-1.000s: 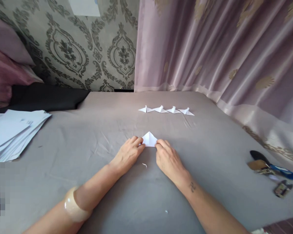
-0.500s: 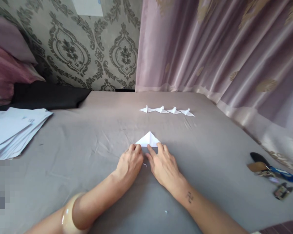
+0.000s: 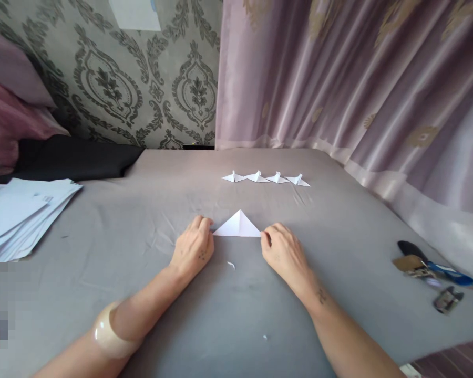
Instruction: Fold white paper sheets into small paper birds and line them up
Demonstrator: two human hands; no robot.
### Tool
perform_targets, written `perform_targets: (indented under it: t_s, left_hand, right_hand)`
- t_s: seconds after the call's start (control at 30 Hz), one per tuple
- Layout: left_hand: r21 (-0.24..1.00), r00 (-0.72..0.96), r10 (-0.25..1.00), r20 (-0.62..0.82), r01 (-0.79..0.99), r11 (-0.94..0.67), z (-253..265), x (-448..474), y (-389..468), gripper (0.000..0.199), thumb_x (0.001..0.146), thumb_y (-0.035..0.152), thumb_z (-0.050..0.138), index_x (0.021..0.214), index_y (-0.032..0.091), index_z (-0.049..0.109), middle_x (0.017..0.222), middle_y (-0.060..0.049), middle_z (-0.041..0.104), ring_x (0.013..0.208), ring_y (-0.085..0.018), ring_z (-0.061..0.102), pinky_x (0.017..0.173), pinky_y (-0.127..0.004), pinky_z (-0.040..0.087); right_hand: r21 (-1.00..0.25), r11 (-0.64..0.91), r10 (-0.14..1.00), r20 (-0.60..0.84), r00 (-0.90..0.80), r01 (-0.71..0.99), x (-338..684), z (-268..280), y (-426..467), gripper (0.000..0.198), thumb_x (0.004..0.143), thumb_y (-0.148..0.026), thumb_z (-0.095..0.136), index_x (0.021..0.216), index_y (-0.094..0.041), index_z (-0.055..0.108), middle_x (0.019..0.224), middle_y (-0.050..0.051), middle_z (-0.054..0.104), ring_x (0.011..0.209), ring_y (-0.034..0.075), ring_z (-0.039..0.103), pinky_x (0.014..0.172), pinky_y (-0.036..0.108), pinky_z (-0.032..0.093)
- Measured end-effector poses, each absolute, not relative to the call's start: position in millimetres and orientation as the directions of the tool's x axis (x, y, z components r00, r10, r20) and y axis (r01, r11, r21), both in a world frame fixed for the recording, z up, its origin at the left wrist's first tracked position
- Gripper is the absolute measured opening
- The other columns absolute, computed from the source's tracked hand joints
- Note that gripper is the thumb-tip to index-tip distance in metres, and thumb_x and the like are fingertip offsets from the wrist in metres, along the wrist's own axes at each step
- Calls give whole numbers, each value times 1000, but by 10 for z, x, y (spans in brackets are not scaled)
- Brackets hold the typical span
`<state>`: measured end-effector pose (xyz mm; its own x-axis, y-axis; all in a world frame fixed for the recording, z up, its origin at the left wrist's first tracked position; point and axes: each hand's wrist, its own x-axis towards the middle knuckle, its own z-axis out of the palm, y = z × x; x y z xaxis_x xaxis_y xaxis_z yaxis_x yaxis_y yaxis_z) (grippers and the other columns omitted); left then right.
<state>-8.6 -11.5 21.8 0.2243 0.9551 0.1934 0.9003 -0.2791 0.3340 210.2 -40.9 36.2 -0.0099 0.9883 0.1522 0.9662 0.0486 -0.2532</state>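
Observation:
A white sheet of paper folded into a triangle (image 3: 238, 226) lies on the grey cloth surface, its tip pointing away from me and a crease down its middle. My left hand (image 3: 194, 244) pinches the triangle's left corner. At the right corner, the thumb and fingers of my right hand (image 3: 284, 252) are closed on the paper. A thin curled paper scrap (image 3: 231, 265) rests on the cloth between my wrists. Beyond the triangle stands a row of several small folded paper figures (image 3: 257, 177).
On the left is a stack of white papers (image 3: 27, 215), with a black folded cloth (image 3: 74, 157) behind it. Keys (image 3: 420, 272) and blue-handled scissors (image 3: 451, 274) lie at the right. Curtains (image 3: 276, 79) hang along the back and right.
My hands have moved apart from near the triangle's bottom edge to its two corners. More of the triangle and the scrap show now. The view has shifted slightly.

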Motion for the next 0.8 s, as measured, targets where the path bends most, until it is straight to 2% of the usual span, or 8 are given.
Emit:
perform_targets:
  t_s: [0.07,0.13,0.27,0.33,0.47,0.53,0.67,0.8]
  left_hand:
    - [487,232,931,283,801,-348,149,-107,-56,27,92,18,40,116,18,52,108,-11,60,101,-23,58,85,-39,49]
    - [568,273,916,294,721,-397,98,-103,-25,35,90,29,50,124,19,48,115,-11,59,108,-26,54,91,-43,46]
    - [626,346,907,240,659,-417,72,-76,-22,50,85,23,57,133,24,41,114,-7,60,109,-26,51,95,-44,42]
    - [622,359,901,241,656,-428,83,-76,-30,51,86,18,54,135,24,40,110,-6,61,106,-24,51,96,-43,40]
    - [607,391,888,242,653,-453,107,-90,-34,50,87,15,50,135,23,40,107,-5,61,101,-23,51,94,-41,39]
    - [598,406,881,242,653,-465,105,-93,-27,49,87,15,49,134,23,41,108,-6,60,102,-23,51,95,-41,39]
    - [535,380,873,308,689,-489,90,-85,-28,51,85,17,53,135,22,41,113,-9,57,104,-26,49,95,-43,39]
    - [370,413,792,450,721,-586,135,-57,-91,52,88,20,54,138,21,38,126,-13,52,112,-28,46,97,-44,36]
  right_hand:
    - [-392,48,983,180,25,919,2113,344,-364,19,89,-35,53,96,-20,63,97,8,65,91,23,62,73,33,47]
    - [-491,102,981,195,-5,865,2101,316,-337,27,83,-40,62,103,-22,60,104,7,63,97,22,61,77,33,47]
    - [-567,166,980,186,-71,807,2055,254,-326,22,78,-29,67,97,-24,58,98,3,63,92,19,62,79,32,48]
    - [-583,145,980,195,-35,799,2045,226,-322,29,78,-28,66,104,-24,55,95,3,64,89,20,62,78,33,48]
    - [-529,170,963,270,-25,831,2059,176,-288,51,78,-32,68,124,-22,49,117,10,57,108,26,55,88,39,45]
    - [-510,193,963,262,-63,838,2067,161,-270,41,77,-29,69,115,-23,55,117,8,57,107,25,54,91,41,42]
    - [-454,267,935,334,-115,850,2048,183,-282,10,78,-18,65,82,-21,57,100,4,59,95,21,54,87,35,39]
    - [-302,334,891,411,-193,893,1982,239,-355,12,79,-8,55,77,-20,55,86,4,60,88,20,54,83,34,36]
